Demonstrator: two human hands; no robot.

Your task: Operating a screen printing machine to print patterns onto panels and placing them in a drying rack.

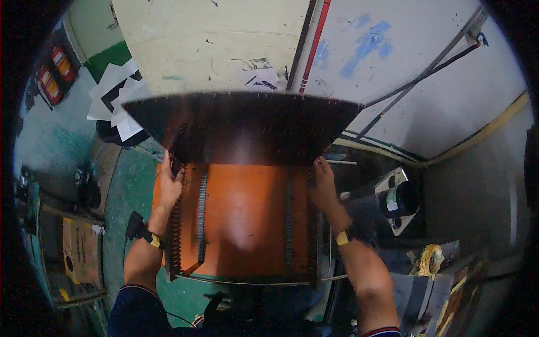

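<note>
A wide dark brown, shiny flat panel (241, 126) stands tilted up at the far end of a rack. My left hand (170, 185) is closed at the panel's near left corner, thumb on the inner side. At the near right corner my right hand (325, 188) is closed too, its fingertips partly hidden. Below and between my forearms lies the rack's orange base (241, 219). Toothed, slotted strips (202, 219) run along the rack's left and right sides, and a thin metal bar crosses its near end. How the panel's lower edge meets the rack is hidden.
White sheets (123, 106) lie on a dark object at the far left. A cardboard box (84, 250) sits in a frame on the left. A black round part on a metal plate (397, 202) and a tape roll (429, 259) are at right. Walls stand behind.
</note>
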